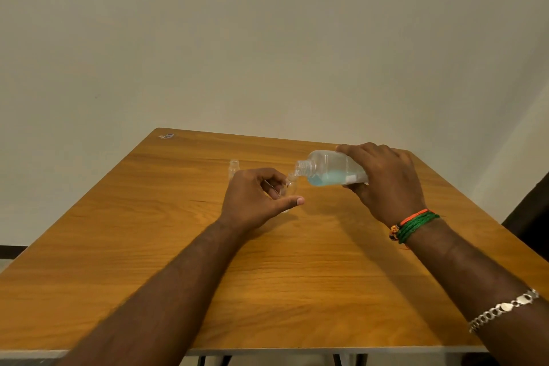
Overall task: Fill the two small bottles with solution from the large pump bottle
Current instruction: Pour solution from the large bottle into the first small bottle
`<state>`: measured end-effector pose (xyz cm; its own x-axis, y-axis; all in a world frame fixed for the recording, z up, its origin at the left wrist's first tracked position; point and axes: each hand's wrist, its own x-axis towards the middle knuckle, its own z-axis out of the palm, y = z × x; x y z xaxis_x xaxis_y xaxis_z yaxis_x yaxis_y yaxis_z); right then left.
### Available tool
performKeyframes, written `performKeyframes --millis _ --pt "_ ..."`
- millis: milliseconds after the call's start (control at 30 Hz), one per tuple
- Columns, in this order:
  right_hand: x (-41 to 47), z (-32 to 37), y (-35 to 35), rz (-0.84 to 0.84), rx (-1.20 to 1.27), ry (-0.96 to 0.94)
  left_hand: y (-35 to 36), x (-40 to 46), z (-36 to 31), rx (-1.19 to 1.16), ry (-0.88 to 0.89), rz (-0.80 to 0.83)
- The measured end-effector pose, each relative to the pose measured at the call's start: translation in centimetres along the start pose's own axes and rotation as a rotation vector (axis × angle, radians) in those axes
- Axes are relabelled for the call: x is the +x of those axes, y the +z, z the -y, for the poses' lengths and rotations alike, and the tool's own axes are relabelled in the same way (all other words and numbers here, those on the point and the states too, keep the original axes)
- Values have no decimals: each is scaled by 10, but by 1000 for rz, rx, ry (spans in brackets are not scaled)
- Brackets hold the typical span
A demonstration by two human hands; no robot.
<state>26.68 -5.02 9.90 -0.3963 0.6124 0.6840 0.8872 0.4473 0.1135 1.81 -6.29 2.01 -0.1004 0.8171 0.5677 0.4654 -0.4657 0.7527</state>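
Tilting the large bottle (332, 169), cap off, right hand (386, 181) grips its body, neck touching the small bottle (289, 187) gripped by left hand (252, 202) on tabletop (148, 246). Blue solution pools low inside. Second small bottle (234, 168) stands upright just behind.

The right hand (386, 184) tips the large bottle (332, 171) (pump off) toward a small bottle (287, 187); the left hand (255, 202) grips it. Another small bottle (234, 169) stands behind.

Large bottle (332, 169) tipped on its side toward table (148, 261) far edge, mouth just right of small bottle (289, 187); second small bottle (233, 168) behind-left.
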Motion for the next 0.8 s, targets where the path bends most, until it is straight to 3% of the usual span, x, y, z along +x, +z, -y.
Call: performKeyframes --millis 800 --pt "2 0 2 -10 -10 -8 -1 1 3 11 5 -11"
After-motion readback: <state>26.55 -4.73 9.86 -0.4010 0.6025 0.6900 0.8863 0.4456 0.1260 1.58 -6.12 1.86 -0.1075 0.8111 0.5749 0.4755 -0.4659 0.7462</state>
